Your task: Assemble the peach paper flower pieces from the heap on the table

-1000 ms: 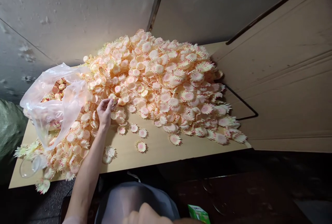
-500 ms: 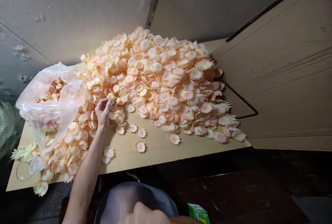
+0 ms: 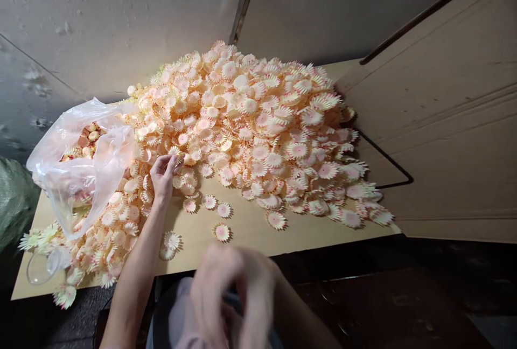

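Observation:
A large heap of pale cream and pink artificial flower heads (image 3: 258, 123) covers the tabletop (image 3: 302, 236). At the heap's front left, my left hand (image 3: 162, 178) is closed, its thumb and fingers pinching a flower head (image 3: 175, 153). Several single flower heads lie loose in front of the heap, among them a pink-centred one (image 3: 222, 232). Over my lap, near the table's front edge, my right hand (image 3: 234, 284) is smeared by motion. Its fingers are bent, but I cannot make out whether anything is in them.
A clear plastic bag (image 3: 81, 163) with more flower pieces inside sits at the left of the heap. In the table's front left corner lies a clear round plastic piece (image 3: 42, 267). A cardboard sheet (image 3: 440, 139) stands at the right, and a grey wall (image 3: 121, 26) rises behind.
My right hand has risen from the bottom edge towards the table's front edge. My left hand stays at nearly the same spot by the heap, still pinching the flower head.

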Tool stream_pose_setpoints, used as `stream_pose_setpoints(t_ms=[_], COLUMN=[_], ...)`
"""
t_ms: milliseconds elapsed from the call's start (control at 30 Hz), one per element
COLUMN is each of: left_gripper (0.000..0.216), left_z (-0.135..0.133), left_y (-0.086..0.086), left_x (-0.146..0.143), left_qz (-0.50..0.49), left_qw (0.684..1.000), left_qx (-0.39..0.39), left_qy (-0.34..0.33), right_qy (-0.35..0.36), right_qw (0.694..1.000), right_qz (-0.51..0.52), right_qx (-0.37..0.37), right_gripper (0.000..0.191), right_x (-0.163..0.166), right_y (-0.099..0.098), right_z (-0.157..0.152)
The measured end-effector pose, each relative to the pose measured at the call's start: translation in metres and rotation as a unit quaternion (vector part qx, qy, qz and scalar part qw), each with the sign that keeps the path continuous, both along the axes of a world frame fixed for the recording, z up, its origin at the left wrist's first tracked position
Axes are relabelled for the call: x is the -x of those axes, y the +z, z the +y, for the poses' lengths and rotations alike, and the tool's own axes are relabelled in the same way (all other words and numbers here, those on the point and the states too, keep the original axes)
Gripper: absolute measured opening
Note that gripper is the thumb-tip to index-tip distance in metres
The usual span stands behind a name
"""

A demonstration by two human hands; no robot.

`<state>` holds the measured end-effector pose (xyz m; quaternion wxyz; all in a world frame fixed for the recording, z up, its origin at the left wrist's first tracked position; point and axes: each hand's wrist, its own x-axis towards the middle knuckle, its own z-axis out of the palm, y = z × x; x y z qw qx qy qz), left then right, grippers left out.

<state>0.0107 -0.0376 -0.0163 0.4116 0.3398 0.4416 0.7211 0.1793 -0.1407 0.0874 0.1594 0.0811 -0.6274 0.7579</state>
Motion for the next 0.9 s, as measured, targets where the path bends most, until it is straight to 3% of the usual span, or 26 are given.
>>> stream_pose_setpoints(t_ms=[33,100,200,300,433,700,900], left_gripper=[0.023,0.024,0.025,0.027,0.027,0.02,0.02], left_z=[-0.001,-0.002,-0.003,-0.003,-0.004,-0.005,-0.005], left_y=[0.001,0.003,0.004,0.002,0.002,0.004,0.003], left_x=[0.0,-0.001,0.0,0.0,-0.001,-0.001,-0.002], left_qz=[0.007,0.032,0.069,0.08,0.105,0.102,0.097], left_qw=[1.0,0.999,0.997,0.996,0.992,0.993,0.993], left_qx=[0.003,0.01,0.019,0.029,0.036,0.04,0.049], left_qy=[0.0,0.003,0.002,-0.021,-0.053,-0.052,-0.045], right_qy=[-0.089,-0.272,-0.412,-0.456,-0.485,-0.444,-0.426], right_qw=[0.996,0.959,0.905,0.884,0.867,0.884,0.897], right_qz=[-0.007,-0.065,-0.095,-0.097,-0.071,-0.052,-0.062], right_qx=[0.02,0.054,0.049,0.047,0.087,0.133,0.102], right_gripper=[0.04,0.031,0.031,0.033,0.031,0.026,0.027], right_x=[0.003,0.01,0.023,0.032,0.035,0.03,0.028], right_y=[-0.007,-0.025,-0.054,-0.08,-0.097,-0.1,-0.096], right_z=[0.019,0.058,0.11,0.14,0.146,0.146,0.147])
